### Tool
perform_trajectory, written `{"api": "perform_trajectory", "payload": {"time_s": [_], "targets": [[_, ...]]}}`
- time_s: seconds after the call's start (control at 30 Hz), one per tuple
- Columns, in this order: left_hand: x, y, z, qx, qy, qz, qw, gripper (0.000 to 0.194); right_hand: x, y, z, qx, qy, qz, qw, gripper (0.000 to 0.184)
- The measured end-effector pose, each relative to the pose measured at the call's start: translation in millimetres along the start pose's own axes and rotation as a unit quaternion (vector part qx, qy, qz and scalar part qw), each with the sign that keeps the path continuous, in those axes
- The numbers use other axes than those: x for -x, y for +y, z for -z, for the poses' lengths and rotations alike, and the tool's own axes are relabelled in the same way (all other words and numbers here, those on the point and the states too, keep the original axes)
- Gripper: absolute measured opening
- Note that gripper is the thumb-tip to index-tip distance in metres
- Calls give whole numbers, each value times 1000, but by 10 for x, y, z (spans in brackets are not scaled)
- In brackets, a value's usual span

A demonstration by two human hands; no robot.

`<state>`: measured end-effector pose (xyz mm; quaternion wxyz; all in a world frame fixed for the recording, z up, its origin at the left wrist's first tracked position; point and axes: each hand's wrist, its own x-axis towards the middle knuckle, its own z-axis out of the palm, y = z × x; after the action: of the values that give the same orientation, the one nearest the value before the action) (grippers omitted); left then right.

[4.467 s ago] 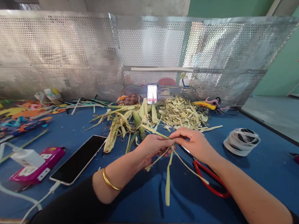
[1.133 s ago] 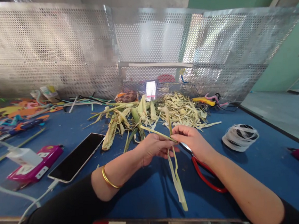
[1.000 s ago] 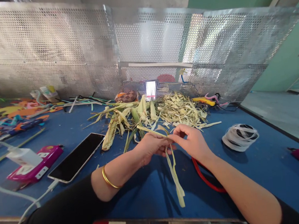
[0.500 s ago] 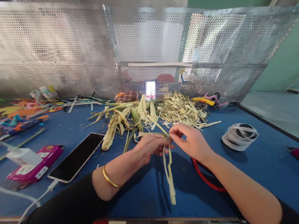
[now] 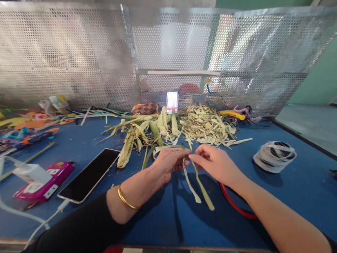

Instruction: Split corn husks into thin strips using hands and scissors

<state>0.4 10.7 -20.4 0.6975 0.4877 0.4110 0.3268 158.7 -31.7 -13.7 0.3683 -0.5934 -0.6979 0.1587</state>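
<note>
Pale green corn husk strips [image 5: 202,188] hang down between my two hands above the blue table, their ends apart from each other. My left hand [image 5: 170,161], with a gold bangle on its wrist, pinches the strips. Fingertips of my right hand [image 5: 208,158] close on the same strips, right beside the left fingers. Where the strips cross is hidden by the fingers. Just beyond the hands lie whole corn husks [image 5: 126,152] and a heap of shredded husk [image 5: 205,127]. A red ring-shaped band [image 5: 237,207] lies partly under my right forearm.
On the left are a phone [image 5: 88,176] on a cable and a magenta power strip [image 5: 55,177] with a white charger. A roll of white ribbon [image 5: 274,156] stands at right. A perforated metal screen [image 5: 172,39] borders the back.
The hanging strip ends have spread apart and swung to the right. My right hand has shifted slightly, its fingers now lower and closer against the left ones. The view has turned slightly left.
</note>
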Motion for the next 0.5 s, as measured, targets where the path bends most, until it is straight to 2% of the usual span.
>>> {"api": "perform_trajectory", "payload": {"time_s": [0.07, 0.13, 0.2, 0.27, 0.37, 0.5], "targets": [[-17, 12, -5, 35, 15, -11, 999, 13, 13, -44, -30, -87, -106, -75, 988, 26], [-42, 14, 7, 65, 20, -11, 998, 12, 18, -78, -39, -138, -168, -104, 971, 25], [-67, 15, 33, 84, 19, 4, 996, 12, 19, -97, -22, -99, -169, -78, 977, 25], [-74, 28, 54, 96, 11, 27, 995, 11, 21, -106, 7, 30, -144, -23, 989, 26], [-39, 86, 48, 134, 5, 64, 989, 5, 26, -105, 20, 194, -145, 37, 969, 25], [23, 180, -4, 205, -1, 110, 973, 13, 22, -94, -10, 227, -161, 38, 960, 24]]}}
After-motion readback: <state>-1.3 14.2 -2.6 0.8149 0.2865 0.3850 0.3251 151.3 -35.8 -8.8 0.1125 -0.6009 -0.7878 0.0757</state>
